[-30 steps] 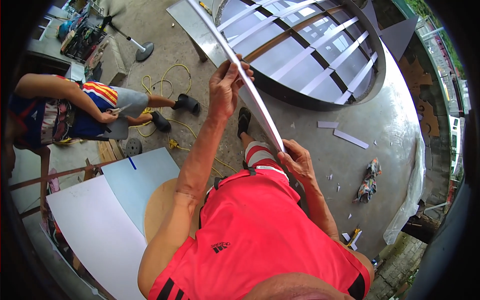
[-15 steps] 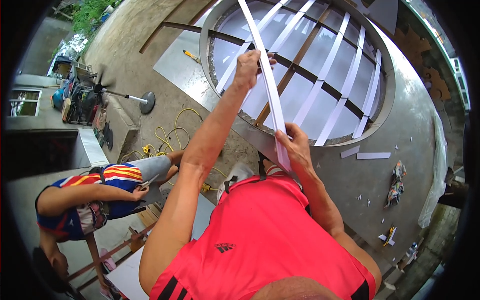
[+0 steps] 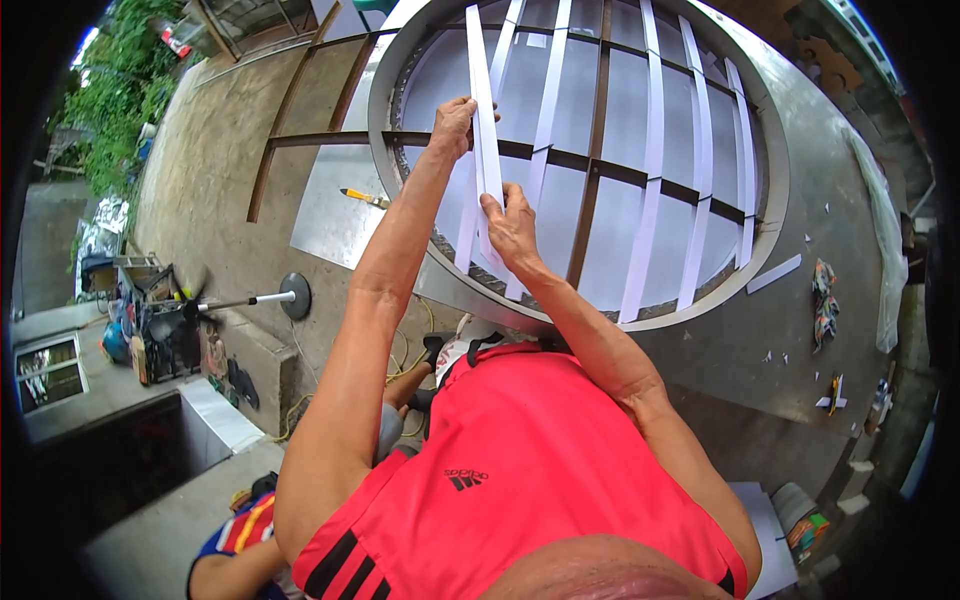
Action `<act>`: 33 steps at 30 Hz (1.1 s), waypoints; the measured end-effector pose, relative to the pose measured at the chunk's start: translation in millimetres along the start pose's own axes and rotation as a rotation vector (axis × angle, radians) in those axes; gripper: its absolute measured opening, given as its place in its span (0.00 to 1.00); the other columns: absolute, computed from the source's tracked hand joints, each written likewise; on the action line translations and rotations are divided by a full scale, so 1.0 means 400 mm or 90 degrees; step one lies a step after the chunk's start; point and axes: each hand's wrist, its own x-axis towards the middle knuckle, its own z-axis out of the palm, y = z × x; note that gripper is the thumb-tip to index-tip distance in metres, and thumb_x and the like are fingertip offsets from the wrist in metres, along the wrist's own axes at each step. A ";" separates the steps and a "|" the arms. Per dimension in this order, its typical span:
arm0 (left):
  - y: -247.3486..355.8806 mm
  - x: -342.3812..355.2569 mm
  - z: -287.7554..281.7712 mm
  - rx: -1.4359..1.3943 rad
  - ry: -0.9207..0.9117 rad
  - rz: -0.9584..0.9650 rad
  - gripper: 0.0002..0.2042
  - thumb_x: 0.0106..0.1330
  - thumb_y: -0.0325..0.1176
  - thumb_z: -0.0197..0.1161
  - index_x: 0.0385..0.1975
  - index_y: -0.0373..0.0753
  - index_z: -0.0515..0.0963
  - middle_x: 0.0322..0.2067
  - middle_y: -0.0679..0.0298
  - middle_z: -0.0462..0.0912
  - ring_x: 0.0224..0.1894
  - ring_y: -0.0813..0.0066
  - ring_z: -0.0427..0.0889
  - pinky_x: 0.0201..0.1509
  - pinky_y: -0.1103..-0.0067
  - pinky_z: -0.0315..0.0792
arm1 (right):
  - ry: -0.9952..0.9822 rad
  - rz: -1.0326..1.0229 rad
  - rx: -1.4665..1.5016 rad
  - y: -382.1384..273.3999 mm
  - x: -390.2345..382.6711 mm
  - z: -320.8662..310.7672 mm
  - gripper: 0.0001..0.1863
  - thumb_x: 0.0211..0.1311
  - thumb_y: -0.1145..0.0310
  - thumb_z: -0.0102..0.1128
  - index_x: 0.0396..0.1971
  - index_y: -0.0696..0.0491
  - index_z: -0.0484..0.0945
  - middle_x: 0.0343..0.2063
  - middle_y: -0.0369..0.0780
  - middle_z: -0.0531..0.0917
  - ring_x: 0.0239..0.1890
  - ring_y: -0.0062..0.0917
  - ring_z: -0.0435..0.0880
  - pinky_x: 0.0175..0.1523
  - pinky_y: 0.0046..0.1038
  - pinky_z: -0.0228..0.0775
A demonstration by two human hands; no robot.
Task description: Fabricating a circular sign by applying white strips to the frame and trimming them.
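Note:
A long white strip [image 3: 480,75], creased lengthwise, is held upright in the view over the left part of a large round metal frame [image 3: 777,190]. My left hand [image 3: 456,128] grips it around the middle, with the fingers partly behind it. Lower down, my right hand [image 3: 512,228] pinches it near its bottom end. Inside the frame, dark rusty bars [image 3: 600,110] cross one another above a pale sheet. Several other white strips [image 3: 654,130] run lengthwise across the frame, resting at the crossbars.
A yellow-handled brush [image 3: 362,197] lies left of the frame on a metal sheet [image 3: 325,225]. White offcuts [image 3: 774,274], a crumpled rag [image 3: 825,305] and a yellow tool [image 3: 834,395] lie to the right. A standing fan [image 3: 185,305] is at left; another person [image 3: 240,550] is at lower left.
Both hands have carried the strip left and farther over the frame; its lower end has moved away from my body. The right hand has moved closer to the left. My view has shifted.

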 end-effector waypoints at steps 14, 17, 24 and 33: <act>-0.004 0.274 -0.248 0.093 -0.083 -0.006 0.12 0.72 0.28 0.52 0.47 0.26 0.77 0.39 0.52 0.86 0.37 0.68 0.85 0.42 0.75 0.80 | 0.100 0.052 -0.106 -0.010 0.170 0.360 0.14 0.64 0.70 0.55 0.43 0.66 0.76 0.32 0.59 0.83 0.39 0.55 0.84 0.46 0.45 0.74; -0.019 0.278 -0.257 0.007 -0.108 -0.033 0.12 0.72 0.28 0.53 0.47 0.26 0.76 0.38 0.52 0.85 0.36 0.67 0.85 0.41 0.75 0.80 | 0.138 0.026 -0.153 -0.004 0.177 0.366 0.12 0.62 0.70 0.57 0.39 0.65 0.77 0.30 0.59 0.83 0.37 0.54 0.84 0.44 0.45 0.75; 0.049 0.187 -0.204 -0.118 -0.070 -0.018 0.11 0.72 0.28 0.54 0.45 0.26 0.76 0.39 0.52 0.84 0.37 0.69 0.84 0.42 0.75 0.80 | 0.217 -0.005 -0.074 -0.020 0.190 0.196 0.09 0.72 0.71 0.49 0.38 0.61 0.74 0.20 0.45 0.81 0.18 0.26 0.85 0.22 0.30 0.77; 0.049 -0.113 0.034 -0.334 -0.027 0.022 0.09 0.74 0.27 0.51 0.49 0.32 0.70 0.39 0.57 0.80 0.40 0.71 0.78 0.49 0.74 0.75 | 0.255 -0.069 -0.361 -0.102 0.052 -0.158 0.24 0.73 0.56 0.54 0.56 0.61 0.75 0.41 0.48 0.82 0.42 0.34 0.83 0.50 0.33 0.74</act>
